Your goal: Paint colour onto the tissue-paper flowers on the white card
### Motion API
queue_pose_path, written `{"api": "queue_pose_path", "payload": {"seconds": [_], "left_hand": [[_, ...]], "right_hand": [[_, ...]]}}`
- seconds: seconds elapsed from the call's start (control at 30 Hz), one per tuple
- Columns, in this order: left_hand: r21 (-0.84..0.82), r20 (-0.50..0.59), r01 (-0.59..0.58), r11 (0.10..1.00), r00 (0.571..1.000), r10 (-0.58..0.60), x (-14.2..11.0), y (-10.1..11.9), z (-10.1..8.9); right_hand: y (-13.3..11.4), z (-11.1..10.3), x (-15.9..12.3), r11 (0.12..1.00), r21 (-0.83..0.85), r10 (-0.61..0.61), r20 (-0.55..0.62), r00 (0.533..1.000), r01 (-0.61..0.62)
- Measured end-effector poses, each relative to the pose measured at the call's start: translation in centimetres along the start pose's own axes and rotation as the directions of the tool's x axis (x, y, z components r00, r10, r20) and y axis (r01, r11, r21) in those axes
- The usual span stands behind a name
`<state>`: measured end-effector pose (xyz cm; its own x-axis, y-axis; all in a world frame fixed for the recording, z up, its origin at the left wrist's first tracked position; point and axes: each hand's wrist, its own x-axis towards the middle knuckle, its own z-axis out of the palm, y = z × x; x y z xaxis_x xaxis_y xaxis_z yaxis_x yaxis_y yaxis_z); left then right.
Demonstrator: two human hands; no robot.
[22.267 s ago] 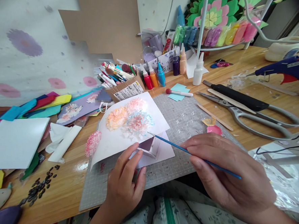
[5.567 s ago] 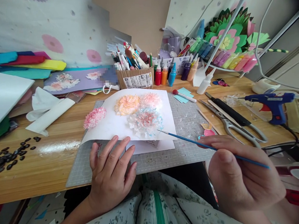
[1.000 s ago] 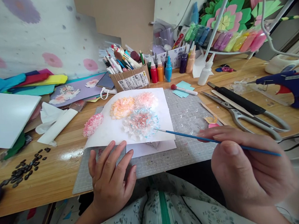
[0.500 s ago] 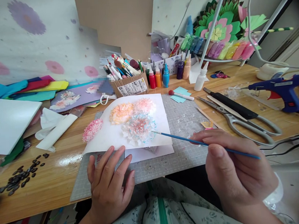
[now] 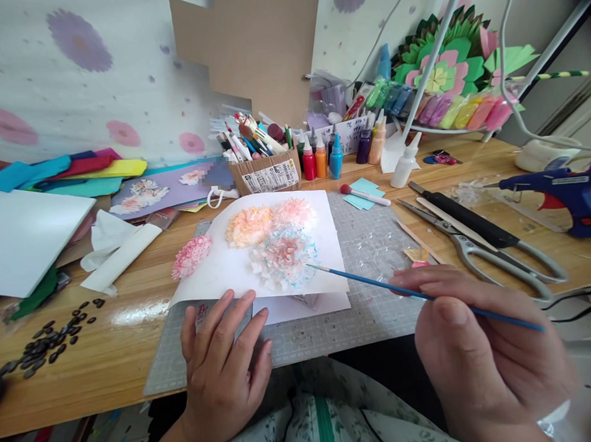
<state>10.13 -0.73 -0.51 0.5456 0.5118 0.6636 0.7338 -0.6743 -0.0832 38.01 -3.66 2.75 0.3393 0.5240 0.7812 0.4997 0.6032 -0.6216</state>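
Note:
My right hand [image 5: 476, 350] pinches a thin blue paintbrush [image 5: 379, 284], its tip touching the right edge of a tissue flower tinted red and blue [image 5: 284, 256]. That flower lies on a white sheet of paper [image 5: 228, 268] beside an orange tissue flower [image 5: 249, 224] and a pink one [image 5: 295, 212]. My left hand [image 5: 223, 365] lies flat, fingers spread, on the sheet's near edge and the grey cutting mat [image 5: 361, 243]. A red-tinted tissue flower [image 5: 191, 255] sits off the sheet's left edge.
Large scissors [image 5: 482, 249], a black-handled tool [image 5: 468, 214] and a blue glue gun [image 5: 567, 191] lie to the right. Behind the mat stand paint bottles [image 5: 322, 158] and a cardboard pen box [image 5: 266, 169]. Coloured paper, white board [image 5: 21, 238] and dark seeds [image 5: 47, 336] lie on the left.
The view has shifted slightly. The brush tip stays at the right edge of the red-and-blue flower, and my left hand stays flat on the paper's near edge.

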Motion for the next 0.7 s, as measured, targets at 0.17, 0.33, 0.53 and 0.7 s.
{"api": "queue_pose_path", "payload": {"seconds": [0.17,0.33,0.53,0.7], "left_hand": [[-0.01,-0.009,0.023,1.0,1.0,-0.023,0.3,0.3,0.0],[-0.016,-0.026,0.026,1.0,0.999,-0.026,0.4,0.5,0.0],[-0.017,-0.028,0.02,1.0,0.999,-0.021,0.4,0.3,0.0],[-0.024,-0.033,0.017,1.0,0.999,-0.017,0.1,0.0,0.2]], "right_hand": [[0.2,1.2,0.2,0.995,-0.013,-0.097,-0.198,0.975,0.097],[0.5,1.7,0.2,0.997,0.001,-0.071,-0.153,0.986,0.072],[0.4,1.9,0.8,0.978,0.074,-0.175,-0.214,0.961,0.194],[0.3,1.8,0.9,0.991,0.093,-0.083,-0.125,0.989,0.095]]}}
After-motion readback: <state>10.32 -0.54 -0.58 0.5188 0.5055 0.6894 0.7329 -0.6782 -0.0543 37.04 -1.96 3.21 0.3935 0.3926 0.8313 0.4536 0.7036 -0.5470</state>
